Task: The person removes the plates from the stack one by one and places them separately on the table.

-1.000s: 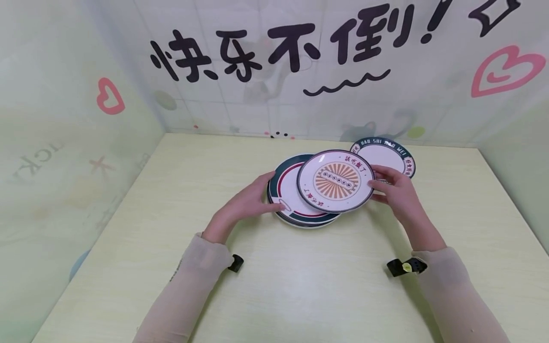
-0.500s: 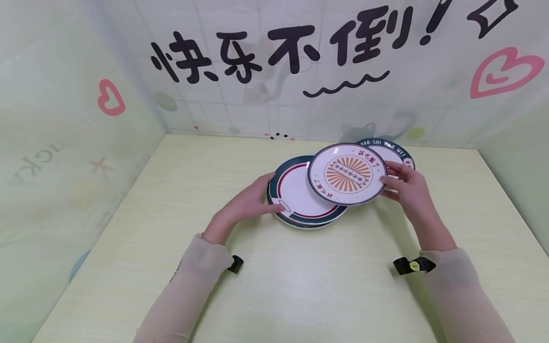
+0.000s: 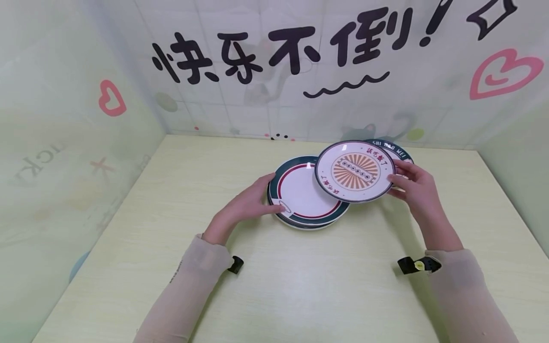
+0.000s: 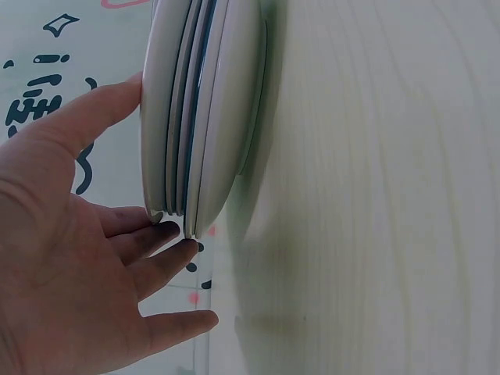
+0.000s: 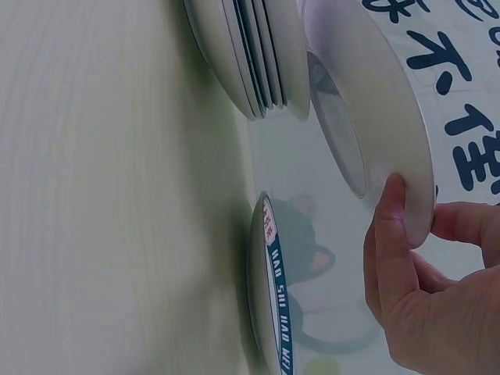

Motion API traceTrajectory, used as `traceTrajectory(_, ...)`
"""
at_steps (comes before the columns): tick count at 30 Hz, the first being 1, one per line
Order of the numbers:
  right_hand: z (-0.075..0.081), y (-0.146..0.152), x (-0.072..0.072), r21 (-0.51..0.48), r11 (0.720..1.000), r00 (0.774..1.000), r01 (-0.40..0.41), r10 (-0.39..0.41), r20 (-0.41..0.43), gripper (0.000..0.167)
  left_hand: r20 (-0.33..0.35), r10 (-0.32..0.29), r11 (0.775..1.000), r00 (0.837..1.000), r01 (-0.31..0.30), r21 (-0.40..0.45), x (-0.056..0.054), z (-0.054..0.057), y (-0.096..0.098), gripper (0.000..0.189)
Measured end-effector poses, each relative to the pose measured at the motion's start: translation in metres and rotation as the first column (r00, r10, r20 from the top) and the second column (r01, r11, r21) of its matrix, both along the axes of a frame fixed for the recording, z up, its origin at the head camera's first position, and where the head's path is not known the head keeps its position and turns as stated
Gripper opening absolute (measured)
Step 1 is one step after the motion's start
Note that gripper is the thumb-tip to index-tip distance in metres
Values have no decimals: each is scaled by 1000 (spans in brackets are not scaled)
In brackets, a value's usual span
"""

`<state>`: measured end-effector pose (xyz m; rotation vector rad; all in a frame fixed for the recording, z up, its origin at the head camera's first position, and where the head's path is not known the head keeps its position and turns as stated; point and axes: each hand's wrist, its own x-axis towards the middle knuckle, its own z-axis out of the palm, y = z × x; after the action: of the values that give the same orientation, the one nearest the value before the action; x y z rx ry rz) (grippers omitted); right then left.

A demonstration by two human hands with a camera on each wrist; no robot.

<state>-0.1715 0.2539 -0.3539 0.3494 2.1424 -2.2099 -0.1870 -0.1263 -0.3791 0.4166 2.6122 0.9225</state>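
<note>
A white plate (image 3: 355, 170) with an orange sunburst design is raised and tilted. My right hand (image 3: 417, 190) pinches its right rim, thumb on top and fingers beneath, as its pale underside (image 5: 375, 101) shows in the right wrist view. To its left stands a stack of plates (image 3: 304, 190), the top one with a green rim and red ring. My left hand (image 3: 249, 200) holds the stack's left side, thumb on the top rim, fingertips against the edges (image 4: 176, 187). Behind the raised plate, a green-rimmed lettered plate (image 3: 396, 150) lies on the table, partly hidden.
The pale wooden table (image 3: 274, 281) runs back to a printed wall (image 3: 240, 109) close behind the plates. Side walls (image 3: 64, 166) stand left and right. Dark wrist cameras (image 3: 413, 265) sit at both cuffs.
My right hand has carried the sunburst plate rightward and slightly back, off most of the stack. It now covers more of the lettered plate. The left hand stays put.
</note>
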Motion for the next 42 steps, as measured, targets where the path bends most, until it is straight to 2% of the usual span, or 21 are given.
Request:
traceTrajectory(6, 0, 4, 1, -10, 1000, 1000, 18, -18, -7, 58, 1, 3, 1000, 1000, -3, -1, 1, 0, 0, 100)
traceTrajectory(16, -1, 11, 0, -67, 997, 998, 39, -41, -36, 44, -5, -4, 1000, 1000, 4, 2, 0, 0, -1, 100)
traceTrajectory(30, 0, 18, 1, -115, 991, 997, 66, -70, -29, 47, 3, 7, 1000, 1000, -7, 5, 2, 2, 0, 99)
traceTrajectory(35, 1, 22, 2, -119, 989, 996, 82, -85, -19, 56, -8, -3, 1000, 1000, 3, 9, 2, 1, 0, 100)
traceTrajectory(42, 1, 28, 3, -167, 981, 994, 97, -105, -40, 47, -11, -12, 1000, 1000, 12, 17, 1, 1, -1, 99)
